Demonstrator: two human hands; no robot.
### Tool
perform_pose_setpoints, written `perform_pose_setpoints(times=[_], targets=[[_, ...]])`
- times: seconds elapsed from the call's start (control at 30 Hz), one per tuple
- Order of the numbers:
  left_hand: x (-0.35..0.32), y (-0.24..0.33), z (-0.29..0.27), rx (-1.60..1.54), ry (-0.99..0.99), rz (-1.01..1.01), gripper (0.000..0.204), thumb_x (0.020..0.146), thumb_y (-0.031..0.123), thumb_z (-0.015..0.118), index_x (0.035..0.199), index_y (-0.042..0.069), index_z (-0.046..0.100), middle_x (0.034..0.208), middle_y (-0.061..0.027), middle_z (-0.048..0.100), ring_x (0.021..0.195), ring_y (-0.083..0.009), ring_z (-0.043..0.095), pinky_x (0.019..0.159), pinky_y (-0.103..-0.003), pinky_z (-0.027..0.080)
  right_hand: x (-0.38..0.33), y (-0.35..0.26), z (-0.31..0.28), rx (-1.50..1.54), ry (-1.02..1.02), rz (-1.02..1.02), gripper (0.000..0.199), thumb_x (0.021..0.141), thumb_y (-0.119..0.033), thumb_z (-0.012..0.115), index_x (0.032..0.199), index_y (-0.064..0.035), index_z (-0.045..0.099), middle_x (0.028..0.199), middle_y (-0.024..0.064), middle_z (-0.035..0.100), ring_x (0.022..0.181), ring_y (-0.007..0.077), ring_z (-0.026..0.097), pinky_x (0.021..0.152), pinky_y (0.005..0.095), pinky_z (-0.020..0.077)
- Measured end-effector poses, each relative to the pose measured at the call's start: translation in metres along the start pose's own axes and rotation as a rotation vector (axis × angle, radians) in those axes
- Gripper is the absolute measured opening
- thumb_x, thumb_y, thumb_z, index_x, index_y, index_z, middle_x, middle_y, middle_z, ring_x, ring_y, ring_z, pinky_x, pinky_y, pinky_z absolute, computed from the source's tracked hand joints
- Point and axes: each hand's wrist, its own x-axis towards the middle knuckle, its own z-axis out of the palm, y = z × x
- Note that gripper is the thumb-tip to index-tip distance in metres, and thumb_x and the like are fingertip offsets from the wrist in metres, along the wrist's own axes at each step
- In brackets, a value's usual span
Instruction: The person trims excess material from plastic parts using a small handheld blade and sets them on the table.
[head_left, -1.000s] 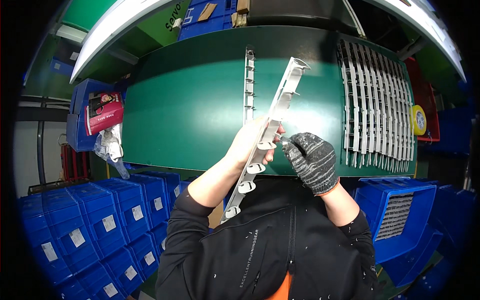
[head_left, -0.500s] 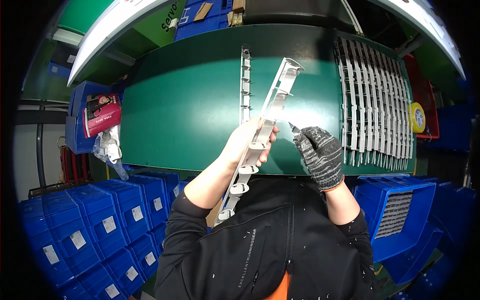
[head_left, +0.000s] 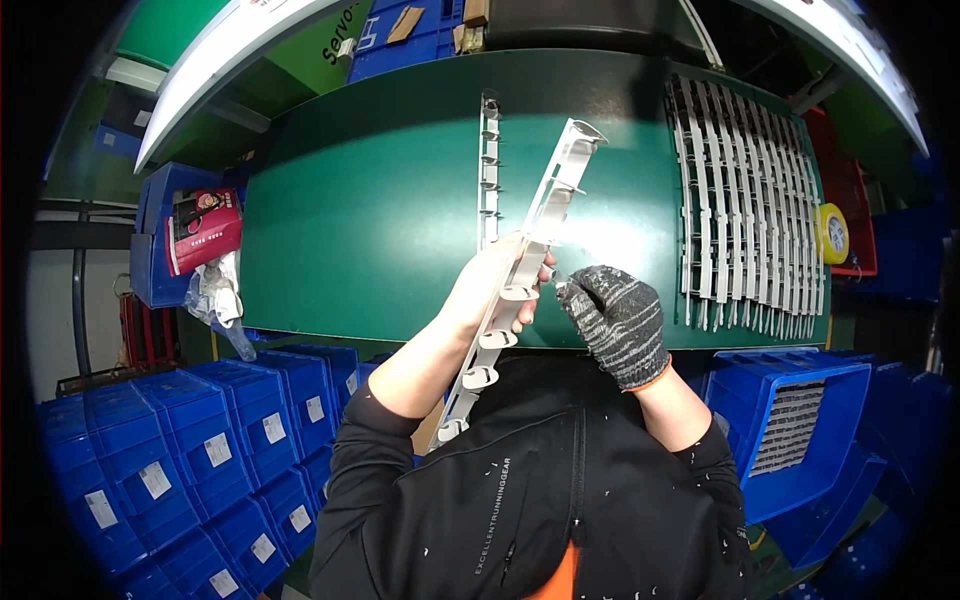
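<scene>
Blue bins everywhere: a stack of labelled blue bins [head_left: 200, 450] at lower left, their insides not visible from here, and a blue crate [head_left: 800, 420] at lower right with a grey slatted part [head_left: 790, 425] standing in it. At the left, a blue wall bin [head_left: 160, 240] holds a red packet [head_left: 205, 228], with a clear plastic bag [head_left: 215, 300] hanging below.

Now the action: the bare left hand [head_left: 500, 290] is wrapped round the middle of a long white plastic strip [head_left: 525, 270], fingers curled about it, holding it above the near edge of the green table [head_left: 370, 200]. The strip's long axis runs on a diagonal, upper end pointing up and right over the table, lower end with its round loops pointing down toward the person's chest.

The gloved right hand [head_left: 615, 320] (grey knit, orange cuff) has its fingertips pressed together right at the strip's edge; what they pinch is too small to make out.

A second white strip [head_left: 488, 170] lies on the table, and a row of white strips [head_left: 750, 200] lies side by side at right, beside a yellow tape roll [head_left: 832, 232].
</scene>
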Motion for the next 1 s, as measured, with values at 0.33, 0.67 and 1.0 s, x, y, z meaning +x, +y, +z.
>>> perform_pose_setpoints(times=[0.33, 0.67, 1.0], targets=[[-0.001, -0.002, -0.001, -0.009, -0.014, 0.032, 0.037, 0.087, 0.035, 0.045, 0.098, 0.0, 0.048, 0.078, -0.0062, 0.052, 0.043, -0.0126, 0.052, 0.033, -0.022, 0.044, -0.004, 0.004, 0.0, -0.016, 0.018, 0.032, 0.016, 0.078, -0.019, 0.06, 0.077, -0.0031, 0.062, 0.07, 0.0141, 0.059, 0.063, 0.0298, 0.057, 0.057, 0.0368, 0.0446], [0.0, 0.007, -0.012, 0.404, 0.161, 0.149, 0.026, 0.086, 0.028, 0.054, 0.074, 0.006, 0.055, 0.065, 0.0042, 0.045, 0.047, -0.0029, 0.032, 0.043, -0.016, 0.024, 0.002, 0.01, -0.024, 0.67, -0.118, 0.476, 0.026, 0.088, -0.024, 0.049, 0.082, -0.0017, 0.061, 0.059, 0.002, 0.055, 0.048, 0.0067, 0.047, 0.046, 0.0216, 0.0385], [0.0, -0.003, 0.007, 0.443, 0.216, 0.265, 0.019, 0.082, 0.013, 0.061, 0.07, 0.001, 0.054, 0.077, -0.0005, 0.051, 0.065, -0.007, 0.042, 0.059, -0.022, 0.035, 0.013, 0.011, -0.009, -0.185, 0.094, 0.046, 0.015, 0.084, -0.016, 0.049, 0.082, -0.0054, 0.06, 0.072, 0.0137, 0.058, 0.064, 0.0307, 0.056, 0.058, 0.0393, 0.0439]])
